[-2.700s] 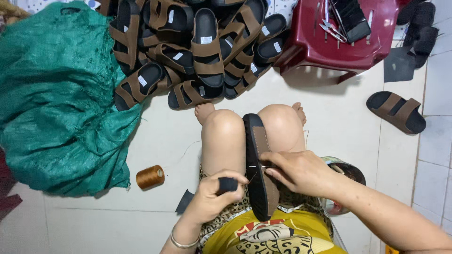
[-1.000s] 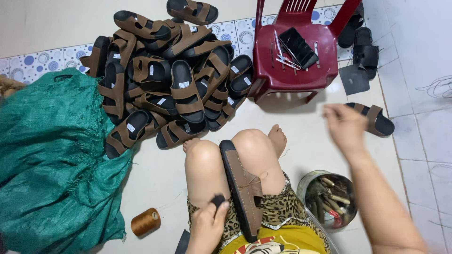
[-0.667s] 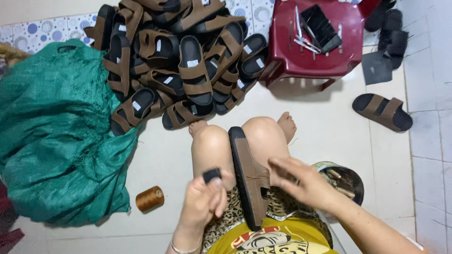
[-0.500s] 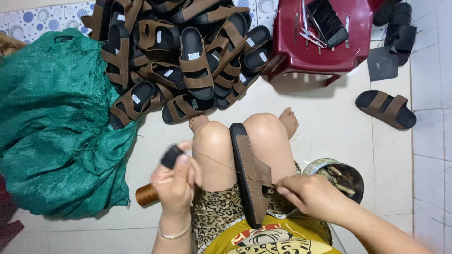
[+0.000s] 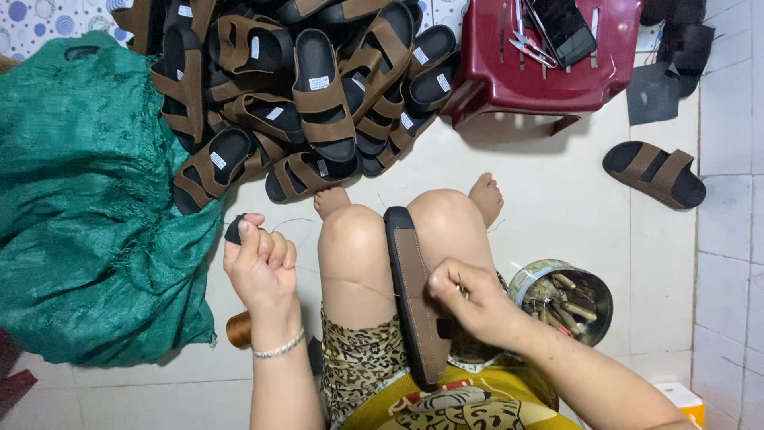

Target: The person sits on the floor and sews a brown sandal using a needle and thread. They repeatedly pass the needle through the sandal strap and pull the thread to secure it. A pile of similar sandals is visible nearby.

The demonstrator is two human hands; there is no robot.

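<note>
Left hand (image 5: pixel 259 267) closed on black handle (image 5: pixel 233 231); right hand (image 5: pixel 469 306) pinching sandal (image 5: pixel 414 295).

A brown sandal sole (image 5: pixel 414 295) with a black rim stands on edge, clamped lengthwise between the person's knees, its toe end pointing away from the body and its heel end against the lap. A thin thread (image 5: pixel 350 280) runs taut from the sole's left side across the left thigh toward a small black tool handle (image 5: pixel 234 230), which is raised well left of the sole.
</note>
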